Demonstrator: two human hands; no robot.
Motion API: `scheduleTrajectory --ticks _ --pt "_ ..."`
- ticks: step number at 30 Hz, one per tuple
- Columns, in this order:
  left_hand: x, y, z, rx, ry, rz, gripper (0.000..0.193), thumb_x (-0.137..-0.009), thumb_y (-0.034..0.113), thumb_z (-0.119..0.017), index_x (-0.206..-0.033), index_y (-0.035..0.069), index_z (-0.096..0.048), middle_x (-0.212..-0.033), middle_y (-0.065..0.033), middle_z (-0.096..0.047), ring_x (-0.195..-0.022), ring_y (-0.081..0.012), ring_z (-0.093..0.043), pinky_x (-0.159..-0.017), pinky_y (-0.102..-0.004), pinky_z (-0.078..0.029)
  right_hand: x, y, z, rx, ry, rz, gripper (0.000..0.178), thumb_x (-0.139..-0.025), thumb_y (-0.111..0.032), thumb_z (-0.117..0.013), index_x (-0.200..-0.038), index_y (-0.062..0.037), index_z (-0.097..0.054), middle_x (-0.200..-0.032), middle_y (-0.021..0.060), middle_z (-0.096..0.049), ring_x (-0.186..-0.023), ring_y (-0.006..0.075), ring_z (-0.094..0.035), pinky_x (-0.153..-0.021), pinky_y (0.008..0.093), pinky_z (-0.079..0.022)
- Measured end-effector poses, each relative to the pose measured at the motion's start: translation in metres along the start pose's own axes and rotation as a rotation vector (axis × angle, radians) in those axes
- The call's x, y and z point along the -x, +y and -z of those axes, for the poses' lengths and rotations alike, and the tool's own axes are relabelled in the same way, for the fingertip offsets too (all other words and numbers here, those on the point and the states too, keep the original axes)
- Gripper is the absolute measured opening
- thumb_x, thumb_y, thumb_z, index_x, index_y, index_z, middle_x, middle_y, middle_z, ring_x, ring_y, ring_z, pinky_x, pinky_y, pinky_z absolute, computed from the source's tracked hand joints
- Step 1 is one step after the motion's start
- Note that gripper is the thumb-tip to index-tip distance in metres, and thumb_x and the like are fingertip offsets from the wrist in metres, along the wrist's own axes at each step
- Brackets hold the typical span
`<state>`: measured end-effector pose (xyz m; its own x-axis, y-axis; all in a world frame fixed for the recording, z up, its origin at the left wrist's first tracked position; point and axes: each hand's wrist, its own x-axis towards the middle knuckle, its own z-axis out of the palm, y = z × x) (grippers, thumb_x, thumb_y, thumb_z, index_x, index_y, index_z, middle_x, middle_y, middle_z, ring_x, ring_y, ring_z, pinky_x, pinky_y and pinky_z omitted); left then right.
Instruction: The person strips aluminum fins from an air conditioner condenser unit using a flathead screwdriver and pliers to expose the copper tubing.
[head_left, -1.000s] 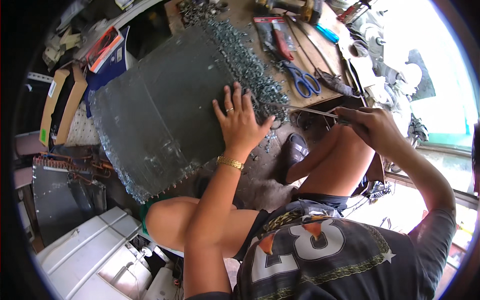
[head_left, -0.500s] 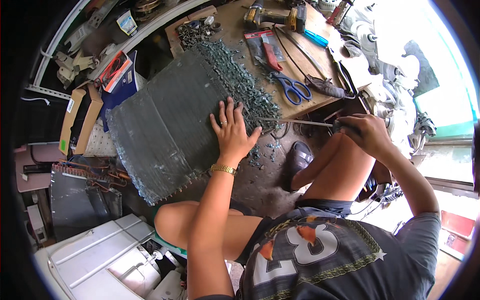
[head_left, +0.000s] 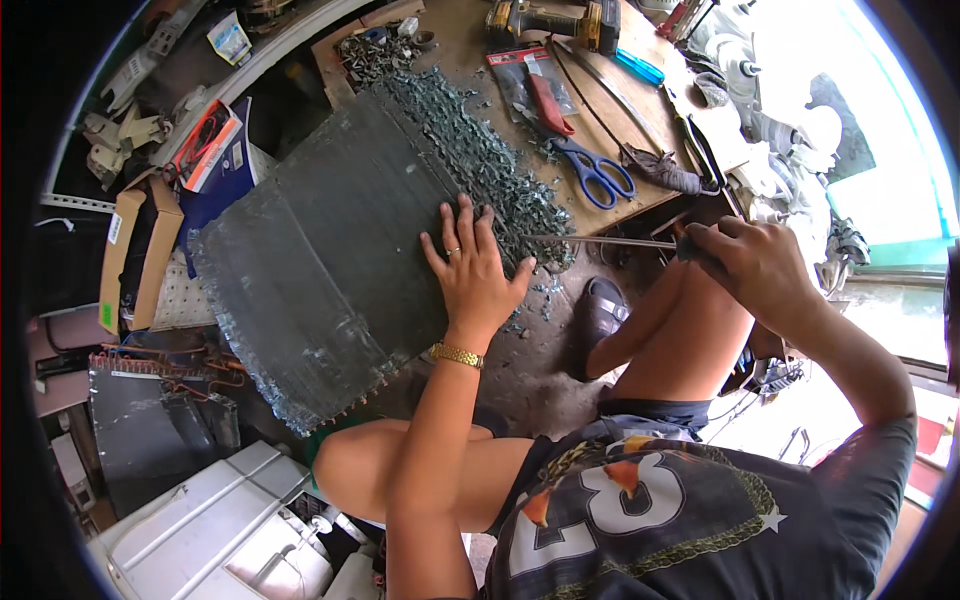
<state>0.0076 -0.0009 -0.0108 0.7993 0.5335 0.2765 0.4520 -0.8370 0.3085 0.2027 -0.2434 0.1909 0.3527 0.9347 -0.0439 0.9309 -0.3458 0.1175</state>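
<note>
A large flat finned coil panel point(head_left: 320, 225), dark grey, lies tilted across the wooden table's corner and reaches toward my knees. Torn, curled strips of metal fin point(head_left: 470, 140) are heaped along its far right edge. My left hand point(head_left: 478, 270) rests on the panel near that edge, fingers spread. In my right hand point(head_left: 757, 262) is a dark handle, the end of a long thin metal rod point(head_left: 615, 241). The rod points left, and its tip meets the shredded fins beside my left hand. Whether the tip is flat or pointed is too small to tell.
Blue-handled scissors point(head_left: 597, 178), a red-handled knife point(head_left: 549, 105), a cordless drill point(head_left: 560, 25) and a dark wrapped bundle point(head_left: 668, 172) lie on the table point(head_left: 640, 120). Cardboard boxes point(head_left: 135, 250) stand at left. White appliance parts point(head_left: 215, 525) sit at lower left.
The panel sits slightly lower and farther left in the picture, as the whole view has shifted a little. My right hand and the rod are slightly farther right. Both hands keep their hold.
</note>
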Motion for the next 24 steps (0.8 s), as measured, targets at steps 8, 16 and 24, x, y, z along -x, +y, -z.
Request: scheduleTrajectory --ticks 8,16,24 --pt "-0.004 -0.001 0.004 -0.025 -0.030 0.004 0.086 -0.087 0.053 -0.076 -0.151 0.004 -0.046 -0.169 -0.0222 -0.031 -0.159 -0.0437 -0.021 -0.122 -0.0717 -0.013 -0.015 0.020 -0.017 -0.172 -0.131 -0.052 0.025 -0.098 -0.037 -0.068 -0.106 -0.0142 -0.076 -0.086 0.0156 -0.074 -0.080 0.0338 -0.073 -0.067 0.0466 -0.057" --pt "-0.001 -0.005 -0.002 0.014 -0.030 -0.011 0.085 -0.089 0.053 -0.075 -0.152 0.006 -0.044 -0.170 -0.0222 -0.029 -0.160 -0.0432 -0.018 -0.123 -0.0711 -0.010 0.020 0.030 -0.024 -0.359 0.032 0.020 0.021 -0.093 -0.021 -0.072 -0.110 -0.0086 -0.077 -0.089 0.0154 -0.074 -0.081 0.0390 -0.071 -0.072 0.0492 -0.055" --pt "-0.003 -0.001 -0.001 0.016 -0.017 0.017 0.084 -0.087 0.052 -0.078 -0.150 0.007 -0.046 -0.170 -0.0205 -0.030 -0.159 -0.0429 -0.020 -0.123 -0.0709 -0.013 0.011 0.008 0.004 -0.226 -0.160 -0.073 0.024 -0.095 -0.031 -0.071 -0.109 -0.0126 -0.078 -0.089 0.0168 -0.074 -0.081 0.0384 -0.072 -0.071 0.0507 -0.057"
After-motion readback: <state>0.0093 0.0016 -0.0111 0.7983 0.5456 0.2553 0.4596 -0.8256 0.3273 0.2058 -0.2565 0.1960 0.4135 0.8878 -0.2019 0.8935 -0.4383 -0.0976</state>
